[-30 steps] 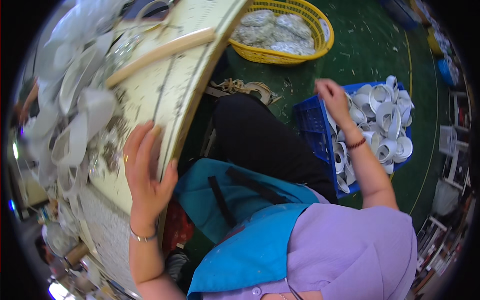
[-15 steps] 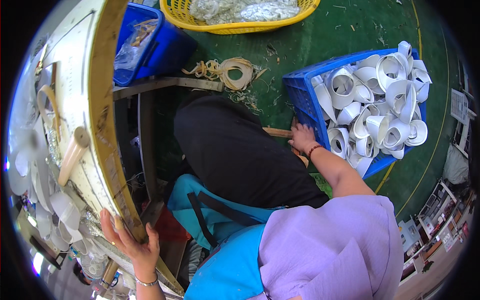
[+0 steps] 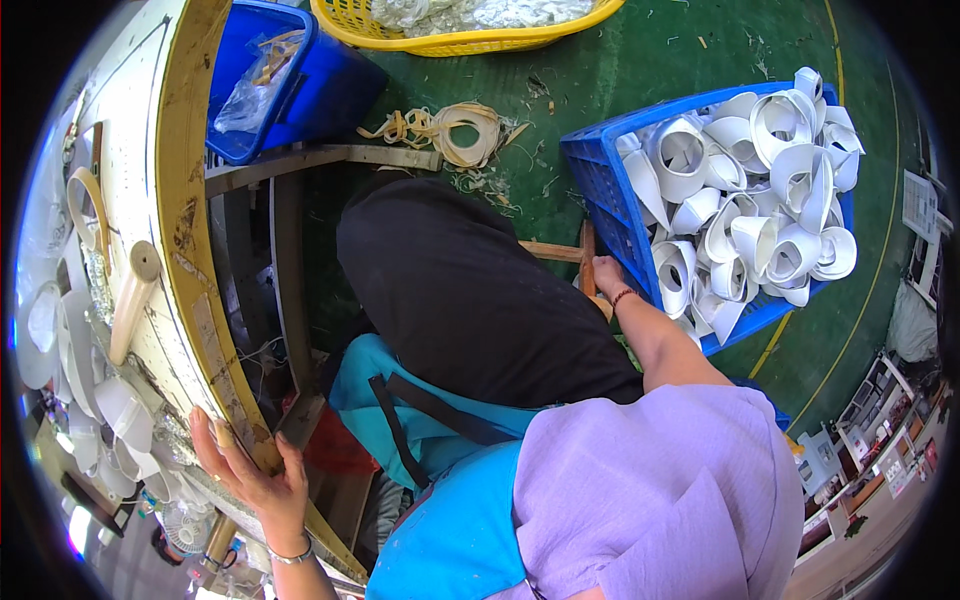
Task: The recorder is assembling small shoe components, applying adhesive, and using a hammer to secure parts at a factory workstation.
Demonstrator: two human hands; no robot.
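My left hand (image 3: 250,475) rests on the edge of the pale worktable (image 3: 195,260), its fingers spread and its thumb apart, holding nothing. A wooden-handled tool (image 3: 135,300) lies on the tabletop farther along. Low at the right, my right hand (image 3: 607,274) is closed beside the blue plastic crate (image 3: 610,190), close to a brown wooden bar (image 3: 588,258). Whatever its curled fingers grip is hidden. White curled pieces (image 3: 735,235), rolled like cuffs, fill the crate in a heap.
A blue bin (image 3: 325,95) with plastic and tan strips stands beyond the table. Near it, a yellow basket (image 3: 465,42) holds clear plastic. Coiled tan strips (image 3: 468,135) and scraps lie on the green floor (image 3: 560,85). White pieces (image 3: 75,340) crowd the table's far left.
My right hand has closed from spread fingers beside the crate, and more of the wooden bar shows. My left hand stays on the table edge. The view has shifted slightly.
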